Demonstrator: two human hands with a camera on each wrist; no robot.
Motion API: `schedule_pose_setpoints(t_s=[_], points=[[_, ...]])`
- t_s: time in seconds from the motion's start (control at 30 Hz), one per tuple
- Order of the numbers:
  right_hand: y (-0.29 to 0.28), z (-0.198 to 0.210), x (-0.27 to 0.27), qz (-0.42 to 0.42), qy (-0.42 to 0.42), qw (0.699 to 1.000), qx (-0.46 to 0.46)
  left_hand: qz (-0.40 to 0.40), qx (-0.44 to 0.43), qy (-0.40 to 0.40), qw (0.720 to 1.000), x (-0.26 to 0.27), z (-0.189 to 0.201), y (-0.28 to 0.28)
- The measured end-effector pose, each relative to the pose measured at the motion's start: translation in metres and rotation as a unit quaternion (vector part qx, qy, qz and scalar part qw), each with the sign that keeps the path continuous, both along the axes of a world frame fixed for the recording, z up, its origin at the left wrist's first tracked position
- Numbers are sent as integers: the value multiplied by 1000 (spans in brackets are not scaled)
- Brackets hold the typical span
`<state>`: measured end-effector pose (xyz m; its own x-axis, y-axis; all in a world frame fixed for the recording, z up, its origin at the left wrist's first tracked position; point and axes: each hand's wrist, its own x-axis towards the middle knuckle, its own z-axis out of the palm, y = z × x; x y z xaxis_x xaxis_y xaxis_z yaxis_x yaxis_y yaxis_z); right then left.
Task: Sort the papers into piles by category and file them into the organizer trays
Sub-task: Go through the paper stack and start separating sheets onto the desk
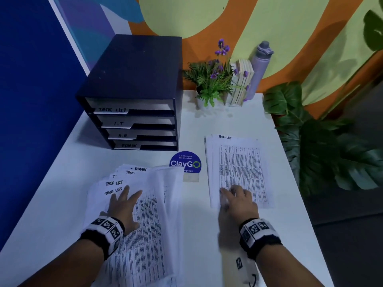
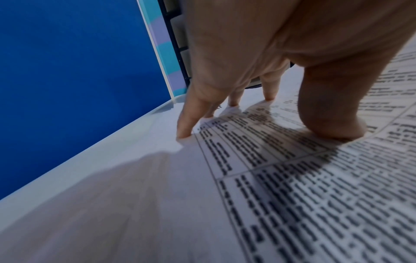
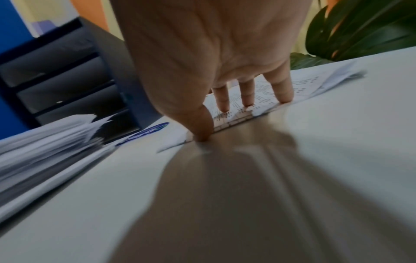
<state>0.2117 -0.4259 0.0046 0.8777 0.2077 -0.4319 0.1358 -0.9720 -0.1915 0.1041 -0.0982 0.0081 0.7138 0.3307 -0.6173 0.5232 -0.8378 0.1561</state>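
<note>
A person is sorting papers on a white desk [image 1: 62, 166]. The left hand [image 1: 122, 210] is pressing flat on a fanned, unsorted stack [image 1: 145, 214], its fingers [image 2: 186, 122] spread, tips on the sheets. The right hand [image 1: 238, 200] is resting on a neater pile headed "Task List" [image 1: 240, 166], fingers [image 3: 221, 99] straight and slightly apart, thumb at the pile's near edge. Beyond the left fingertips is standing the labelled organizer [image 1: 132, 94]. Judging the step: steadying the fan while squaring the pile's edges should keep sheets from slipping.
</note>
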Motion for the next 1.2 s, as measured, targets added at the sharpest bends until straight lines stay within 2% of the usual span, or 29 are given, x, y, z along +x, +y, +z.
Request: schedule_pose_setpoints(t_s=[0.37,0.57,0.73,0.9,1.0,1.1,1.2], points=[[-61,-5,76,-37,17,999,4,-1,6,9,1000,-1,-2,1],[-74,-4,94,-12,45,999,-23,-4,12,6,1000,-2,-6,2],[-62,-10,73,-14,-3,1000,-24,-10,5,0,1000,-5,-10,6],[-23,13,53,29,40,999,8,-34,-4,-17,999,-10,-7,13],[11,32,34,26,49,997,56,-29,-9,-69,997,-22,-3,27],[48,48,1,13,25,994,109,44,24,-132,990,-39,-2,41],[87,47,-55,-10,38,983,179,139,40,-134,980,-60,-6,62]])
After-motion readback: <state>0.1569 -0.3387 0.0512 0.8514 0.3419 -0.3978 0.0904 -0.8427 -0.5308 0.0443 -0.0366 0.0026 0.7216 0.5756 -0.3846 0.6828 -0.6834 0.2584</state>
